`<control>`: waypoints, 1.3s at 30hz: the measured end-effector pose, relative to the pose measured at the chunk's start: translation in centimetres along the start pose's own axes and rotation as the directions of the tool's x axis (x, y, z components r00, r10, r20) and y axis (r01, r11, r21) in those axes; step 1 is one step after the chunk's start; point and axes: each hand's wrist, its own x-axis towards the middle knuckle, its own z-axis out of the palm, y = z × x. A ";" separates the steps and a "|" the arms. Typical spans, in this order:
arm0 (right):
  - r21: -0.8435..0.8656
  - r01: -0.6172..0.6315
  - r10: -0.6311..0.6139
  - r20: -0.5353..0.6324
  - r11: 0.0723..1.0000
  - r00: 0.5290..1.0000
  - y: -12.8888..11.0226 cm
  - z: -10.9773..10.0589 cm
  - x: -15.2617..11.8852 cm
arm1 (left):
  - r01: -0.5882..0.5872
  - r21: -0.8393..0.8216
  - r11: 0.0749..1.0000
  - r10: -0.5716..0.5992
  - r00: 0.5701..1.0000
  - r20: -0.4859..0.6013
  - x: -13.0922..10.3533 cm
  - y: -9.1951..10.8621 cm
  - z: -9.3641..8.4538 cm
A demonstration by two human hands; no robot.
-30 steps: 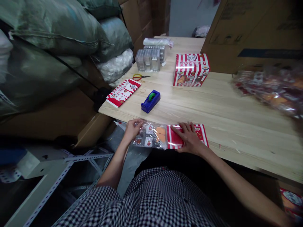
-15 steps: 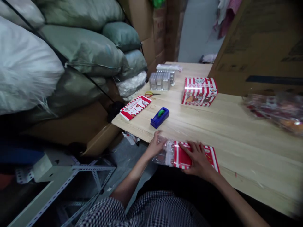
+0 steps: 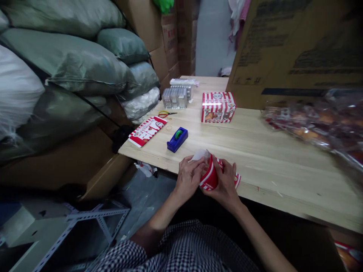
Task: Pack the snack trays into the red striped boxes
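Observation:
At the table's near edge, both hands work on a red-and-white striped printed carton (image 3: 211, 177), now lifted and bowed. My right hand (image 3: 225, 187) grips its right side, thumb below and fingers over the top. My left hand (image 3: 187, 176) is closed at the carton's left end, on a clear plastic bag (image 3: 202, 154) whose whitish film sticks up above the fingers. The bag's contents are mostly hidden by my fingers. Beyond my left hand lies a blue tape dispenser (image 3: 177, 139) with a green core.
A flat striped carton (image 3: 148, 130) and yellow-handled scissors (image 3: 167, 113) lie left. Behind stand clear plastic boxes (image 3: 175, 98) and a folded striped box (image 3: 218, 107). Wrapped packets (image 3: 312, 119) are heaped at right before a large cardboard box (image 3: 283, 49). Stuffed sacks (image 3: 68, 68) line the left.
The carton, flat under my right hand before, is now raised and bent in its grip. My left hand has closed in against it with the bag. The view has swung right.

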 end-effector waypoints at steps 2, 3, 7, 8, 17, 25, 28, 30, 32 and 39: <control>0.026 -0.048 0.049 -0.053 0.999 0.997 0.0 -0.3 -0.4 | -0.087 0.013 0.996 0.086 0.994 0.072 0.4 0.7 0.3; 0.034 -0.069 0.071 -0.079 0.997 0.994 0.1 -0.4 -0.6 | -0.122 0.014 0.992 0.120 0.986 0.115 0.7 1.0 0.3; 0.032 -0.129 0.133 -0.200 0.991 0.971 0.3 -1.1 -0.9 | -0.276 0.018 0.961 0.259 0.922 0.287 1.5 2.5 -0.1; 0.028 -0.156 0.158 -0.245 0.987 0.957 0.2 -1.4 -0.8 | -0.307 0.008 0.952 0.293 0.916 0.273 1.5 2.9 0.0; 0.332 -0.312 0.433 -0.402 0.890 0.807 -0.8 -4.8 -2.6 | 0.136 -0.478 0.868 0.132 0.865 0.485 2.5 3.2 2.8; 0.857 -0.228 0.692 -0.189 0.463 0.697 1.6 -6.3 -1.2 | 0.164 -0.630 0.759 0.197 0.864 0.463 3.2 4.3 4.0; 0.877 -0.222 0.715 -0.177 0.427 0.677 0.7 -5.9 -0.9 | 0.150 -0.606 0.781 0.094 0.932 0.351 2.7 5.0 4.7; 0.886 -0.211 0.727 -0.182 0.414 0.662 -0.1 -5.8 -0.8 | 0.147 -0.540 0.829 0.014 0.959 0.282 2.7 5.2 5.0; 0.909 -0.184 0.752 -0.181 0.374 0.634 -0.8 -5.9 -0.7 | 0.151 -0.501 0.852 -0.031 0.970 0.240 2.9 5.2 5.1; 0.928 -0.106 0.754 -0.219 0.356 0.619 -0.9 -6.5 -0.3 | 0.230 -0.539 0.810 -0.119 0.965 0.233 3.1 4.5 5.7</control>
